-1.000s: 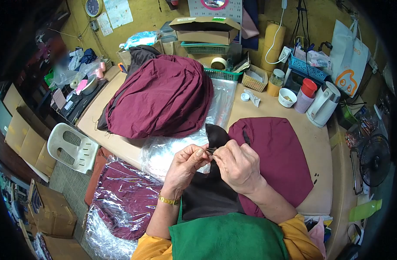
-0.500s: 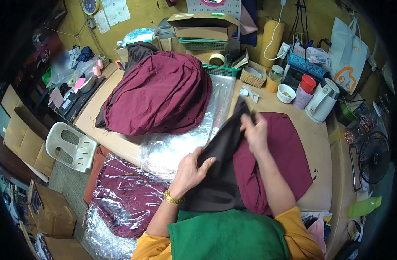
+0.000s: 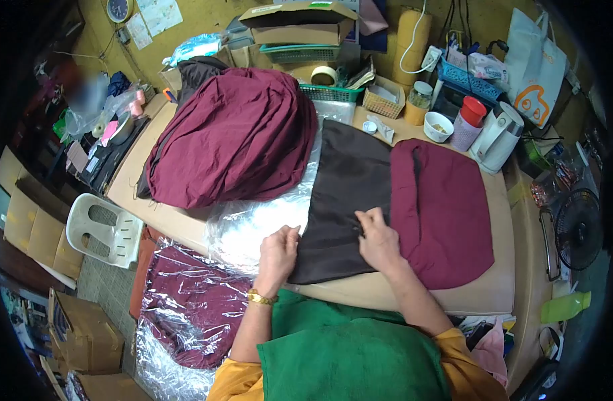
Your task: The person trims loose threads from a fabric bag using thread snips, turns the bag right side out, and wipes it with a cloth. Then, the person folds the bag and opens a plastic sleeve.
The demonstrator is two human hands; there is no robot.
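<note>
Dark brown and maroon fabric piece (image 3: 350, 180) is spread out on the tan tabletop (image 3: 503, 234), brown end on the left, maroon end on the right. Left hand (image 3: 277, 255), wearing a gold-coloured metal wristband (image 3: 261, 297), is at the brown edge with fingers curled in, can't tell from here if they're pinching cloth. Right hand (image 3: 381, 244) is over the brown end, fingers bunched up, can't tell what's in them. Big crumpled maroon fabric heap (image 3: 239, 134) and shiny clear plastic sheets (image 3: 253, 228) are off to the left
</note>
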